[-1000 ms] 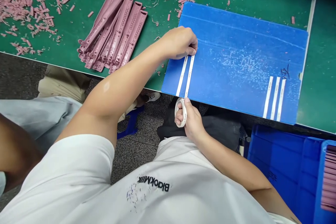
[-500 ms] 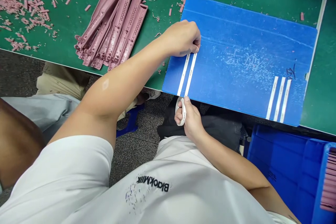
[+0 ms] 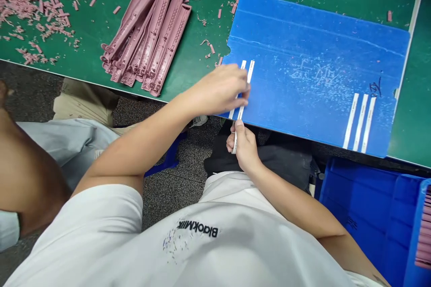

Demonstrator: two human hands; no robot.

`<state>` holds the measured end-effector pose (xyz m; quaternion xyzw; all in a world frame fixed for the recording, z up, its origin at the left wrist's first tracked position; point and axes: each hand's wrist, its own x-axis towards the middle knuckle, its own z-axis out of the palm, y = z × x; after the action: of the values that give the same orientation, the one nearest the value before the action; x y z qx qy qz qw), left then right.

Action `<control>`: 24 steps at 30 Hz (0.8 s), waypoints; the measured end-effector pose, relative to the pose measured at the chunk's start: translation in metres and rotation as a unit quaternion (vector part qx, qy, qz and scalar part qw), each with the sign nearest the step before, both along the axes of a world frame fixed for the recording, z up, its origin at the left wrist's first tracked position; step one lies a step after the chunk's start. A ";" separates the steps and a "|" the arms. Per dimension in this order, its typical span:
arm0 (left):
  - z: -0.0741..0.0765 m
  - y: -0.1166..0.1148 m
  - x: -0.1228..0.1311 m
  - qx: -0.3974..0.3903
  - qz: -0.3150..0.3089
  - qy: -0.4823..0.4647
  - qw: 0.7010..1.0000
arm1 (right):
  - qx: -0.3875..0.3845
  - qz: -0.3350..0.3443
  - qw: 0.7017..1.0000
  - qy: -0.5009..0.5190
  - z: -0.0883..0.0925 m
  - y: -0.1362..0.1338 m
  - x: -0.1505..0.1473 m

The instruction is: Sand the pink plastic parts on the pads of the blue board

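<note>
My right hand (image 3: 246, 147) is closed around a narrow roll of white printed tape (image 3: 235, 142), just off the near edge of a blue plastic sheet (image 3: 289, 98). From the roll a tape strip (image 3: 251, 71) runs up onto the sheet, its far end lying loose of my fingers. My left hand (image 3: 230, 89) is over this strip and the tape strip beside it (image 3: 244, 63), covering their middles. Its thumb and fingers are bent but apart, gripping nothing visible; whether they touch the tape I cannot tell. Several more white strips (image 3: 359, 121) lie at the sheet's right end.
Long pink plastic parts (image 3: 148, 36) are piled on the green table (image 3: 87, 45), with pink scraps (image 3: 37, 13) scattered around. A blue crate (image 3: 363, 206) holding pink pieces (image 3: 424, 228) stands below at right. Another person's arm (image 3: 30, 166) is at the left.
My left hand has let go of the strip's far end and come down along it toward the roll. My right hand stays near the sheet's edge; the roll has turned more edge-on.
</note>
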<state>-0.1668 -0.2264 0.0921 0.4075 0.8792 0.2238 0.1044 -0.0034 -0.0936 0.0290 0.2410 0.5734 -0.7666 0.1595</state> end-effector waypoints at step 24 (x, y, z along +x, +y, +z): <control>-0.019 -0.021 0.031 0.019 -0.064 -0.039 0.997 | -0.290 0.235 0.927 -0.030 0.006 -0.065 0.046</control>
<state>-0.1362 -0.2471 0.0733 0.4554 0.8422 0.2494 0.1451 0.0430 -0.1584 0.0352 0.0656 0.3612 -0.8324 0.4152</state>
